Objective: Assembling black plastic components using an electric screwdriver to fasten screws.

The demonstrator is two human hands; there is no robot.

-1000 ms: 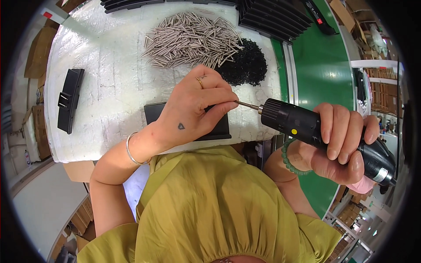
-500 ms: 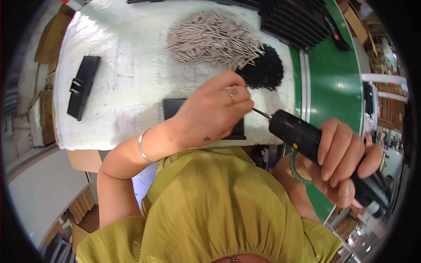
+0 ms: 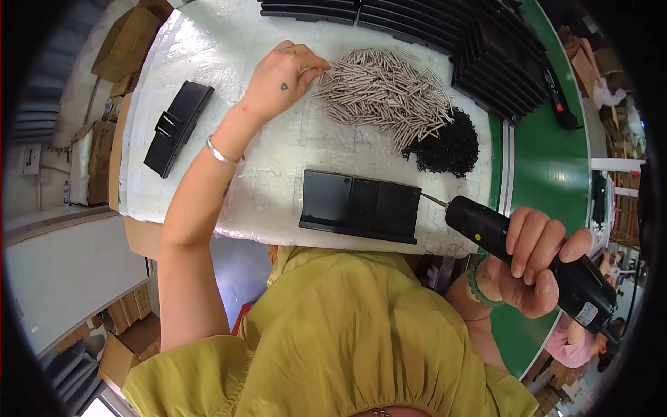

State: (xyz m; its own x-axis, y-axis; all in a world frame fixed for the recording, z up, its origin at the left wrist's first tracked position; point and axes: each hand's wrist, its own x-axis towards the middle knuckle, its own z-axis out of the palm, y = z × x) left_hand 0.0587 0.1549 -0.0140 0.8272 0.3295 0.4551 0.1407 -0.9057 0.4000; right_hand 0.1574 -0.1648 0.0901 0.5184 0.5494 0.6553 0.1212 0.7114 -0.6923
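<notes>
in the head view we see a black electric screwdriver (image 3: 479,222), its round barrel marked with a yellow dot, its thin bit (image 3: 434,200) bare. our right hand (image 3: 538,260) is wrapped around it at the table's (image 3: 264,160) right edge. our left hand (image 3: 278,80) pinches its fingertips at the left edge of a heap of slim silvery pins (image 3: 382,97); we cannot tell if one is gripped.

half a second ago our left hand was at the bit's tip, covering part of the glossy black panel (image 3: 361,206) before us; now that panel shows whole.

we count one screwdriver, one pin heap, one heap of small black pieces (image 3: 448,146) and two separate panels, the second panel (image 3: 178,129) lying left with two pale pins on it.
</notes>
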